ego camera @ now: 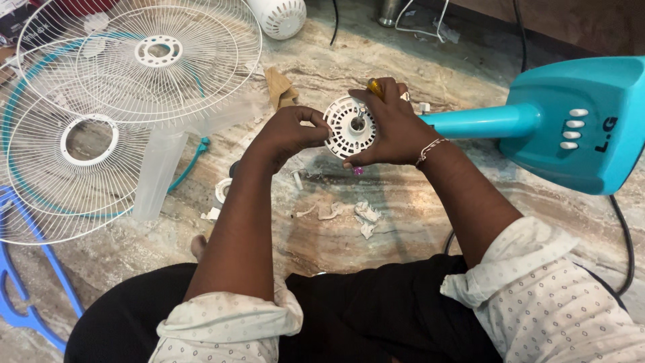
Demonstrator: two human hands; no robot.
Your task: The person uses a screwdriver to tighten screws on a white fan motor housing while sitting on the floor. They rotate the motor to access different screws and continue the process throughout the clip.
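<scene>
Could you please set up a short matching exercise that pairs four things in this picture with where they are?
Things:
1. white wire fan guards
2. round white vented plastic motor cover
3. teal plastic fan base with white buttons
4. scraps of white paper

Places:
A. far right
B. on the floor below the hands
C. between the left hand and right hand
D. stacked at far left

Pairs: 1-D, 2-C, 3-A, 4-B

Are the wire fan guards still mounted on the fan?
No, both guards lie on the floor, apart from the hands.
</scene>
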